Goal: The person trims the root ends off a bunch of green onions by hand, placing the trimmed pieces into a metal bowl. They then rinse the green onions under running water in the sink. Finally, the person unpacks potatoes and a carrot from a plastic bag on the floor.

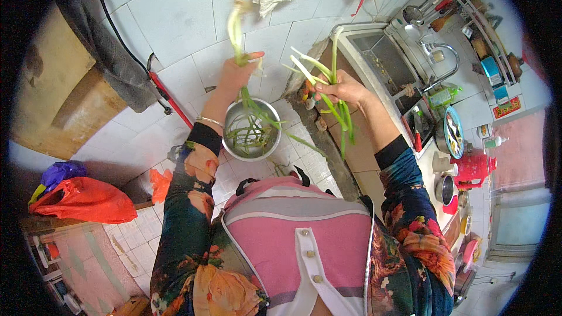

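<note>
My left hand (235, 71) grips a green onion (235, 37) whose pale root end points up and is blurred. Its green leaves hang below the fist, over a round metal basin (278, 139). Inside the basin lie green leaf strips (250, 136). In my right hand (340, 89) is a small bunch of green onions (325, 70). Their white ends stick out past the fingers, and the green leaves trail beneath the hand. The two hands are apart, with the basin below and nearer the left one.
To the right, a counter holds a sink (386, 59) with a faucet (448, 48), a blue-rimmed dish (453, 131) and a red thermos jug (472, 171). A low raised edge (318, 136) runs beneath my right hand. Red plastic bags (88, 202) lie at left, near a leaning red pole (173, 103).
</note>
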`<state>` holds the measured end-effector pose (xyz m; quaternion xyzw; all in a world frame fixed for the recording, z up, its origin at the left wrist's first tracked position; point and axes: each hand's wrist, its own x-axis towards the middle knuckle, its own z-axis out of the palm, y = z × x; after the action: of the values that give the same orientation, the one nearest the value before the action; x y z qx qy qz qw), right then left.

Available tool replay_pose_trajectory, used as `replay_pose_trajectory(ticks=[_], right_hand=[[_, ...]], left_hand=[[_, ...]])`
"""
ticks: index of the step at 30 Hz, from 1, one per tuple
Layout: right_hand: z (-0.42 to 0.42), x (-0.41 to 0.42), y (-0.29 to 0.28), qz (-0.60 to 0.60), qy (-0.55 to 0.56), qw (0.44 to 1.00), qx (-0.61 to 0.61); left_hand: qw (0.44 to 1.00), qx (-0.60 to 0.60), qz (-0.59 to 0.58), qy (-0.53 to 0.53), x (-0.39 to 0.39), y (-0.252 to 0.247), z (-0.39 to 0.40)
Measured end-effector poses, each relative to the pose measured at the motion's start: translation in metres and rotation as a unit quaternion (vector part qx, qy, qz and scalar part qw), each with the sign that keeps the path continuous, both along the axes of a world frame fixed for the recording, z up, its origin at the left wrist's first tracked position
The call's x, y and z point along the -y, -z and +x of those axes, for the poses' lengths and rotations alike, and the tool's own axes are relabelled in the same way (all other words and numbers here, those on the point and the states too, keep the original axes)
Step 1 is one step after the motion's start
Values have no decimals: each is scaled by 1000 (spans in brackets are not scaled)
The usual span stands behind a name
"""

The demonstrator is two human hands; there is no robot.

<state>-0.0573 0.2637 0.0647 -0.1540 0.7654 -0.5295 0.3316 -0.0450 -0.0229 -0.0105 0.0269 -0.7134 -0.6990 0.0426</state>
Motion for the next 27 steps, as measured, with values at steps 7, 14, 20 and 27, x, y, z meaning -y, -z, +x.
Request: replay_pose_trajectory(ticks=[7,14,20,27], right_hand=[[6,40,18,-59,65,996,6],[9,38,17,-130,30,988,81],[7,24,19,-103,-32,988,113],[-3,25,16,-104,17,990,88]], left_hand=[[999,-38,-18,-21,-73,-16,22],[997,-58,14,-42,-68,-15,22],[993,-51,1,-104,-43,-24,19],[980,19,199,-19,-9,7,20]])
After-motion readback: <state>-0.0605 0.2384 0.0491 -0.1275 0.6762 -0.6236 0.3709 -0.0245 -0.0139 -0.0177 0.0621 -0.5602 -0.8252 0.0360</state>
